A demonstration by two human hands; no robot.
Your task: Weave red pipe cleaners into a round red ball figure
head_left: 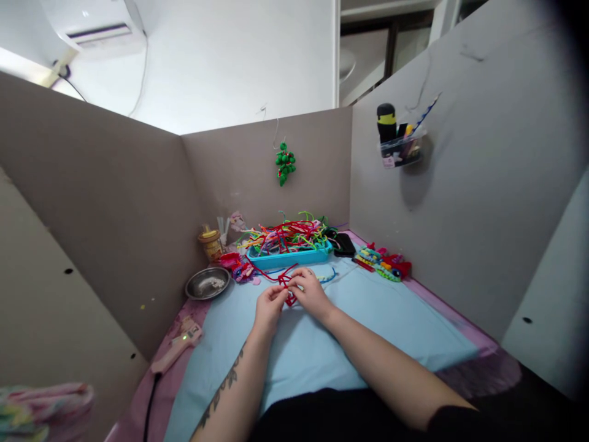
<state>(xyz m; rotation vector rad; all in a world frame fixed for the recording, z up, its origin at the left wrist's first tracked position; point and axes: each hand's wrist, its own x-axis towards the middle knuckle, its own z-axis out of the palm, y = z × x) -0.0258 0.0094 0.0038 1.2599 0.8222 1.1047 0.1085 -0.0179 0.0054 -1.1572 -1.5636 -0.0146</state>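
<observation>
Centrally, on the desk's pale blue cloth (368, 319), the right hand (313, 294) and left hand (269, 307) pinch a bent red fuzzy-stemmed piece (291, 299) before the blue plastic tray (289, 256), apparently steadying it from both sides.

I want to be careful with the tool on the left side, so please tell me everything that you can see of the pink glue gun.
The glue gun is pale pink and looks like smooth plastic. It lies on the pink cloth, close to the edge of the blue cloth. A small green light glows on its body. A black cord leaves the handle end, toward the person. Its nozzle is hard to make out. Neither the left hand nor the right hand touches it.
</observation>
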